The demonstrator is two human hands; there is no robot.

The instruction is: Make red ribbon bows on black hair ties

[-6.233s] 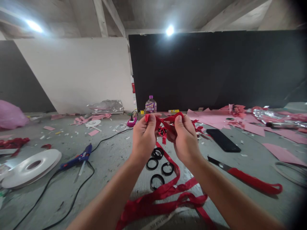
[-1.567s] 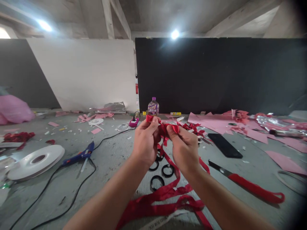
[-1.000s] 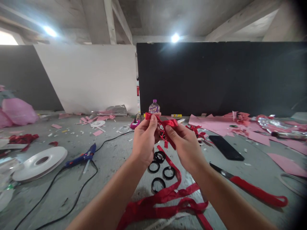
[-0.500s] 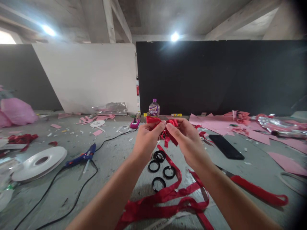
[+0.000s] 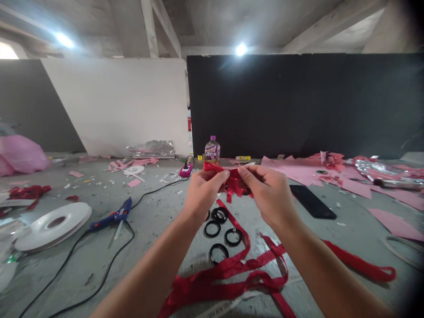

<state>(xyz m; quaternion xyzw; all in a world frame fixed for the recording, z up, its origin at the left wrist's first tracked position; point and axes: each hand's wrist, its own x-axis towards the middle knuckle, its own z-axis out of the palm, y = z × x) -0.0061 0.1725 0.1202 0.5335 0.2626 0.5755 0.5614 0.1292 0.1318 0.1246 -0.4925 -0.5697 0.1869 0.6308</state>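
The left hand (image 5: pixel 203 192) and right hand (image 5: pixel 270 196) pinched the folded red ribbon (image 5: pixel 232 183) between them — a slackened pinch might free its folds.

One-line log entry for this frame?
left hand: pinches red ribbon | right hand: pinches red ribbon too | beneath: black rings | nearby: blue glue gun, phone

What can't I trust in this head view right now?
Head view:
- Red ribbon: its fold is covered by the left hand and right hand.
- Red-wrapped handle: one end hidden behind the right forearm.
- Bottle: label too small to read.
- Printed white strip: cut by the bottom edge.
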